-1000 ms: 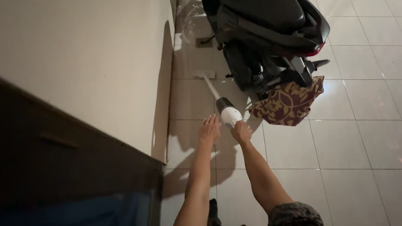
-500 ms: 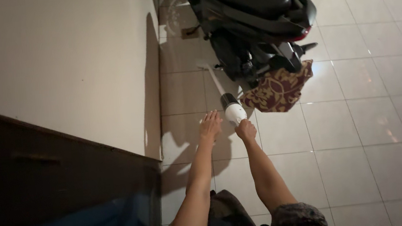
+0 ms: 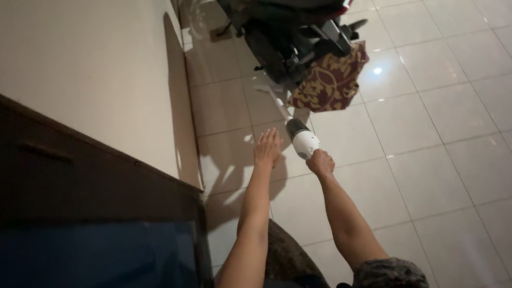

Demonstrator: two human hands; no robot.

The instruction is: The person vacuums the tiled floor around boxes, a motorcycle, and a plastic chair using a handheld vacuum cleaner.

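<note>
The right hand [image 3: 320,161] is clenched around the grip end of a handheld stick vacuum [image 3: 302,139]. Its long axis runs up and slightly left from the fist, away from the person, sloping down to the tiled floor [image 3: 450,144]. The body by the fist is white and rounded, with a dark band above it; past that a thin pale wand [image 3: 277,101] leads to a small floor head [image 3: 261,88] lying on the tiles just beside the rear wheel of a parked black scooter [image 3: 287,9].

The left hand [image 3: 267,148] is released, fingers spread flat, held over the floor just left of the vacuum body without touching it.

A maroon cloth with a gold pattern [image 3: 330,80] hangs from the scooter's rear, just right of the wand. On the left a cream wall [image 3: 74,74] ends at a corner, leaving a narrow strip of tiles between it and the scooter. A dark wooden cabinet [image 3: 53,182] stands against the wall, nearer the person. To the right the glossy tiles stretch away wide, with a bright reflection spot [image 3: 377,71] near the cloth.
</note>
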